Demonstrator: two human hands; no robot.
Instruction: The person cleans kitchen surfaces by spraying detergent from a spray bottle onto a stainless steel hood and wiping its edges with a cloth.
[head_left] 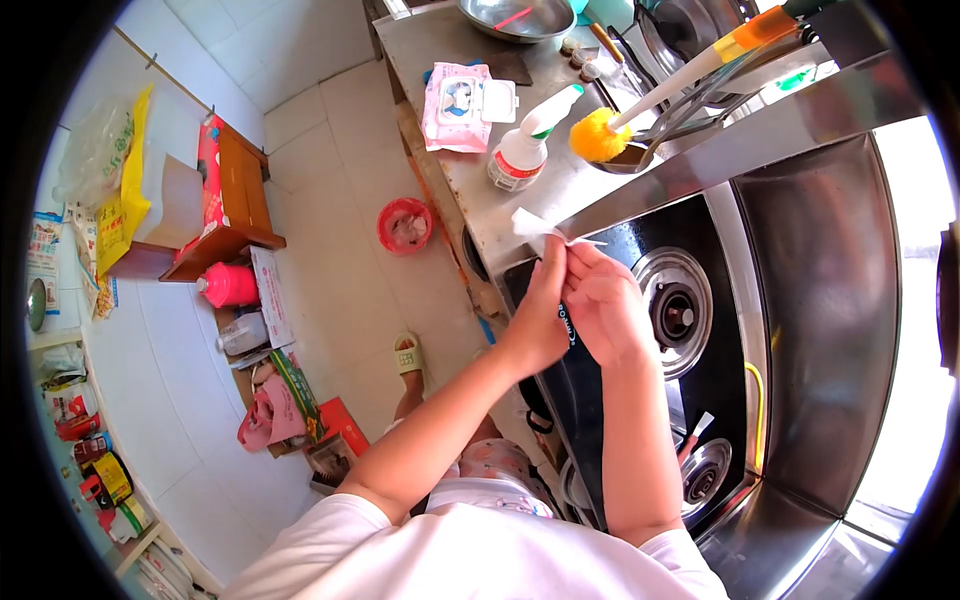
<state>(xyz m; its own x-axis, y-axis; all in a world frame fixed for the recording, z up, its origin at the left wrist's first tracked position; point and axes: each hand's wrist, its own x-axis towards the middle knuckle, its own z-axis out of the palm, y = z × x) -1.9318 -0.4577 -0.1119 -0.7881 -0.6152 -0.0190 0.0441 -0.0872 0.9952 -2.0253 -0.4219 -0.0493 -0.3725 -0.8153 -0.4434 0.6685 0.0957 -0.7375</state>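
Observation:
Both hands meet over the near corner of the black gas stove (590, 400). A small white piece (535, 226), which looks like a wipe or tissue, sticks out from the fingertips. My left hand (543, 310) is closed on it, thumb and fingers pinched together. My right hand (607, 305) is beside it, fingers bent in, touching the left fingers and the edge of the white piece. Beyond the hands, a white spray bottle (520, 158) stands upright on the metal counter (480, 205), next to a pink wipes pack (455, 105) with its lid raised.
A yellow-headed brush (600, 136) lies near the metal ledge. Two burners (680, 315) are on the stove, with a small brush (697, 432) by the lower one. A metal bowl (515, 18) sits at the counter's far end. On the floor stands a red basket (405, 226).

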